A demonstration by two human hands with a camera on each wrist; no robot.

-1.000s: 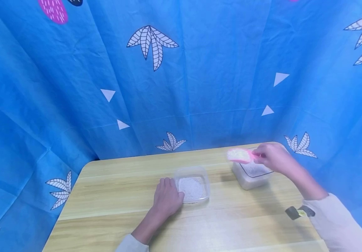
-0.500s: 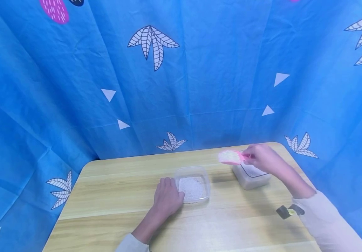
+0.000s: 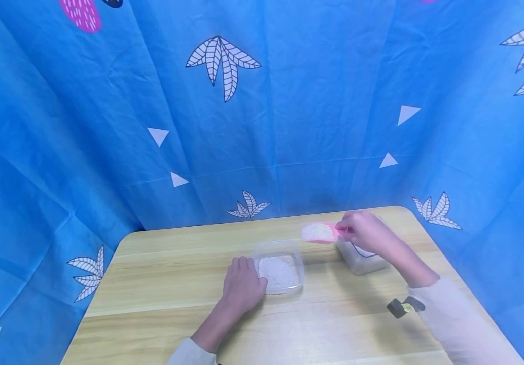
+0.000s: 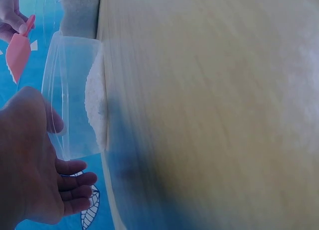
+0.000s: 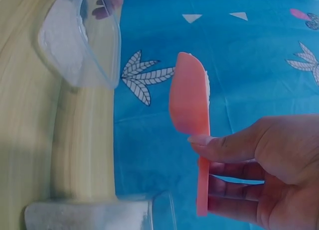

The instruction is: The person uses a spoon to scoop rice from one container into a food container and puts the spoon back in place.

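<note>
My right hand [image 3: 367, 233] pinches the handle of a pink scoop [image 5: 189, 95] between thumb and fingers. White powder or grains [image 3: 317, 230] fill the scoop, which is held level in the air, above the table between two containers. On the left, a clear plastic container [image 3: 302, 274] holds a mound of white powder [image 3: 277, 272]. My left hand [image 3: 243, 286] grips that container's left side; in the left wrist view the thumb lies at its rim and the fingers outside its wall. A second clear container [image 3: 359, 261], with whitish contents, stands at the right, partly behind my right hand.
The light wooden table [image 3: 161, 289] has its far edge close to a blue patterned curtain [image 3: 316, 126]. A dark band with a yellow-green mark [image 3: 407, 306] sits by the right sleeve.
My right hand has carried the filled scoop leftward and slightly down, away from the right container and towards the left one. The left hand and its container have stayed put.
</note>
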